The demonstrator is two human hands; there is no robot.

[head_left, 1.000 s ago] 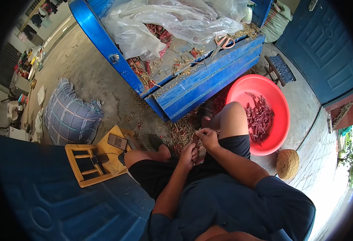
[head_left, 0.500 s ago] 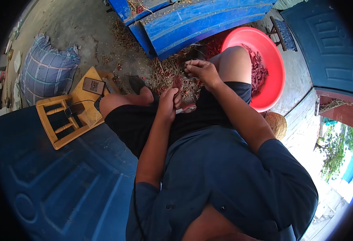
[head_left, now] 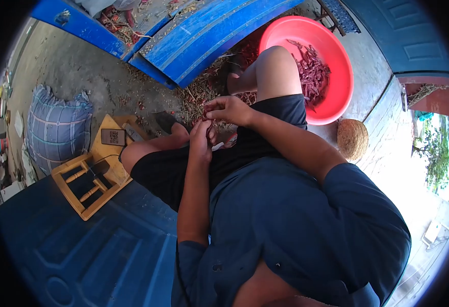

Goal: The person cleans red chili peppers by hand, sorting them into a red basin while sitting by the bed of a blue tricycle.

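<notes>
One bare left hand [head_left: 200, 139], fingers curled, just beside one bare right hand [head_left: 229, 111], fingers bent inward; whether either grip is fully closed, or on what, cannot tell. Dry pale stalks [head_left: 198, 96] on grey concrete floor [head_left: 76, 56] beyond. Dark-red dried chillies [head_left: 314, 77] inside round pinkish-red plastic basin [head_left: 345, 94], beside bent right knee [head_left: 279, 64].

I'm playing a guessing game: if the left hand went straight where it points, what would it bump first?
Probably the right hand, whose fingers are just ahead of the left hand. They might be touching; depth is hard to tell.
</notes>
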